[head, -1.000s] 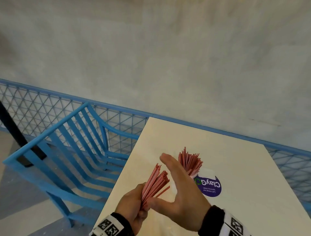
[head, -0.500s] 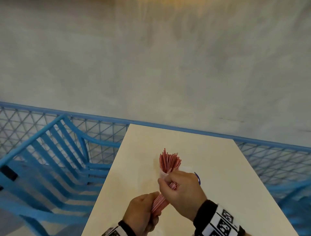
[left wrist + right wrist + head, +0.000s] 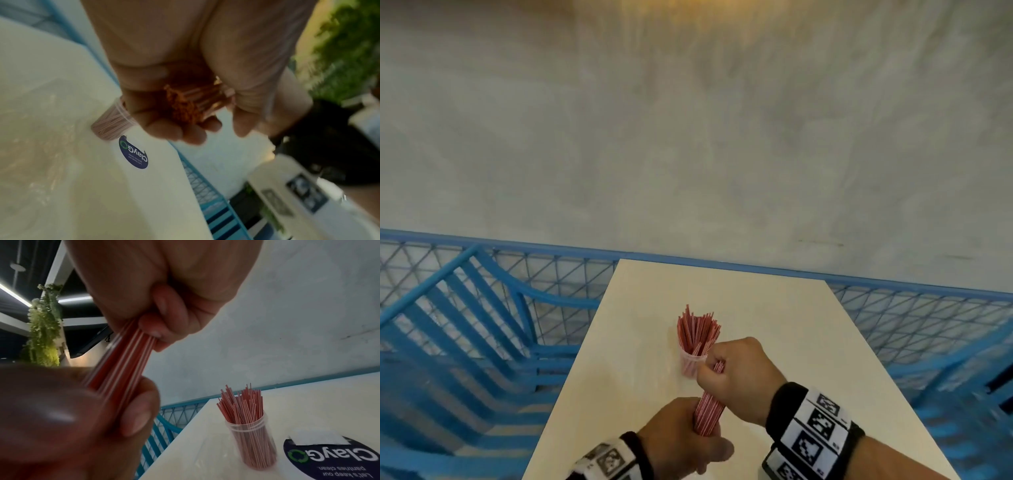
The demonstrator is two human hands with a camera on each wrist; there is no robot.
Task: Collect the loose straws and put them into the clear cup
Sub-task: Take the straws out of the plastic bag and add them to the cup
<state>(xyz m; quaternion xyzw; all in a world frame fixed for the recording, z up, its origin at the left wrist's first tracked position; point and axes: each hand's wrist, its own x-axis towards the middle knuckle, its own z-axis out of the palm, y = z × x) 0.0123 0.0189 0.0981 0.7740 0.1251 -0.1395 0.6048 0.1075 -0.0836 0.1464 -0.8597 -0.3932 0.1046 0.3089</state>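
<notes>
Both hands hold one bundle of straws [image 3: 708, 413], thin red tubes with fine white stripes, packed tight and parallel. The left hand [image 3: 681, 442] is wrapped round the bundle's lower end; the right hand [image 3: 739, 370] is curled round it just above. Right beyond the right hand's knuckles stands the clear cup [image 3: 690, 364] on the table [image 3: 808, 342], upright, already full of the same straws fanning above its rim.
</notes>
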